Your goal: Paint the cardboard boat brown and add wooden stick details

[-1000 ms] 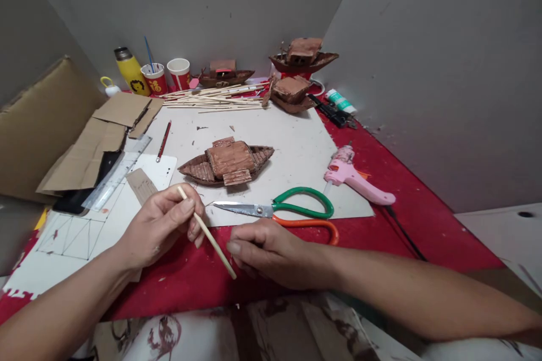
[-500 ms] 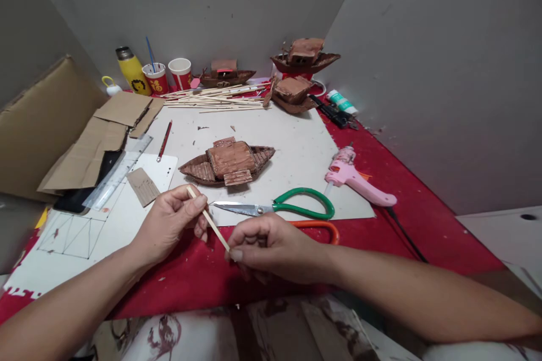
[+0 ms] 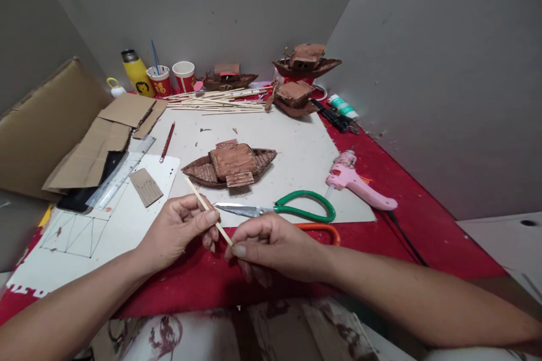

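Observation:
Between my hands is a short pale wooden stick [image 3: 197, 194], slanting from upper left to lower right. My left hand [image 3: 182, 228] pinches it around the middle with thumb and fingers, its upper end sticking out free. Its lower end is pinched by my right hand [image 3: 271, 248]. Just beyond stands a brown model boat [image 3: 232, 162] with a roofed cabin and flaps at its sides. Green-handled scissors [image 3: 305, 206] lie right behind my right hand, blades pointing left. An orange handle [image 3: 324, 229] shows partly beside that hand.
A pink glue gun [image 3: 359, 183] lies at the right. Thin wooden sticks [image 3: 220, 102] are piled at the back, near more model boats [image 3: 307, 59] and paper cups [image 3: 184, 76]. To the left are cardboard pieces [image 3: 110, 132], a ruler [image 3: 121, 175], a pencil [image 3: 167, 142] and a small cardboard piece [image 3: 146, 187].
My left hand has slid down along the stick toward my right hand, so more of the upper end shows. The whole view has shifted slightly.

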Demonstrator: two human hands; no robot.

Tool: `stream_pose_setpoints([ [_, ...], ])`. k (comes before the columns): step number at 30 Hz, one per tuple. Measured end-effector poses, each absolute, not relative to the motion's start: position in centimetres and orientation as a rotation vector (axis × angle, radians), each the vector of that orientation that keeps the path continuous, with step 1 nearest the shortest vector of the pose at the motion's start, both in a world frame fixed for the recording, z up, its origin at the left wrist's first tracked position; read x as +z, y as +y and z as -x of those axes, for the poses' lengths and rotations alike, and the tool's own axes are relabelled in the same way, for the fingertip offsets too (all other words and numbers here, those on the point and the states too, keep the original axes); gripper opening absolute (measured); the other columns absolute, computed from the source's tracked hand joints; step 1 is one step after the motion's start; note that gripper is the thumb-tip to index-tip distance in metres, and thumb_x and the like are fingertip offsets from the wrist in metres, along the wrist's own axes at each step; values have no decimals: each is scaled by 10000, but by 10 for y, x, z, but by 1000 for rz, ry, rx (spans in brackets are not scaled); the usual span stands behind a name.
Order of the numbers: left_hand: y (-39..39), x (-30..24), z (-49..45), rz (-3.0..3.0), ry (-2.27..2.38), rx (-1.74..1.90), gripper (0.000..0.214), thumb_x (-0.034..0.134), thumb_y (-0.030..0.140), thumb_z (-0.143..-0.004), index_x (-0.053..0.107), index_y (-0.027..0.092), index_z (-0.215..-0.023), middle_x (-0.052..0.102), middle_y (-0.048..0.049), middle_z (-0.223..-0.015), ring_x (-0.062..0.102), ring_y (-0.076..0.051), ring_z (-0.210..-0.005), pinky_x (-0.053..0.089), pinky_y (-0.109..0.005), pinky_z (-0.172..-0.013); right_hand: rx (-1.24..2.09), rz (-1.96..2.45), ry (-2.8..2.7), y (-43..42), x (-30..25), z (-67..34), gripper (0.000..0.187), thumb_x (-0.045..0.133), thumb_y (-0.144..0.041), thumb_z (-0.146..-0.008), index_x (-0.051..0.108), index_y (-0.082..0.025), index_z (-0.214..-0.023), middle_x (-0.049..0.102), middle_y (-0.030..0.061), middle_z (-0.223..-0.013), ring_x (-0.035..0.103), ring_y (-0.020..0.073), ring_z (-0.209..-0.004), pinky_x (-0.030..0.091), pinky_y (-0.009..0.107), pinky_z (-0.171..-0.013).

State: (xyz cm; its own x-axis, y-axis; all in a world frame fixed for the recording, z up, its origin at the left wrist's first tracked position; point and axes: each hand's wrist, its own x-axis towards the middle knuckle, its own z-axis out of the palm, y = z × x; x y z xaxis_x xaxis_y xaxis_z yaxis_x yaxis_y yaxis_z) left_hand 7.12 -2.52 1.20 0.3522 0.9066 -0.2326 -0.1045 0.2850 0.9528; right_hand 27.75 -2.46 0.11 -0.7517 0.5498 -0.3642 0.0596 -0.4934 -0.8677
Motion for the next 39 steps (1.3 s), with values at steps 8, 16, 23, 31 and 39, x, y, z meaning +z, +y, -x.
stream_pose_setpoints([
  [8, -27, 8, -72, -1033, 940, 827, 332, 764, 407, -800, 614, 124, -711, 675, 12, -553, 588, -57, -455, 467, -139, -492, 1867, 814, -1907, -30, -2, -280, 295, 450, -367, -955, 624, -147, -862, 554, -18, -592, 519, 97, -489, 401, 201, -485],
  [16, -29, 8, -74, -1028, 949, 823, 336, 790, 405, -771, 617, 123, -710, 668, 18, -522, 595, -65, -424, 464, -140, -459, 1298, 684, -2253, -31, -6, -279, 229, 390, -163, -933, 557, -175, -776, 542, -12, -669, 504, 108, -610, 386, 220, -588],
  [23, -27, 6, -72, -999, 896, 866, 286, 732, 377, -841, 607, 141, -739, 712, 9, -596, 636, -75, -490, 495, -152, -516, 1549, 773, -1948, -32, -5, -279, 296, 403, -303, -984, 565, -173, -773, 510, -32, -571, 468, 98, -500, 372, 210, -507],
  [31, -28, 2, -73, -1001, 840, 878, 222, 675, 360, -892, 679, 139, -876, 736, -18, -696, 661, -99, -585, 533, -200, -615, 1654, 916, -1809, -29, -4, -277, 255, 520, -349, -924, 594, -159, -771, 489, -42, -539, 440, 90, -466, 329, 204, -459],
  [39, -29, 3, -71, -1031, 907, 902, 209, 695, 333, -880, 653, 149, -790, 716, 7, -648, 638, -81, -540, 519, -180, -584, 1759, 936, -1756, -29, -1, -277, 295, 530, -408, -903, 602, -156, -768, 528, -24, -559, 470, 92, -480, 358, 202, -464],
])
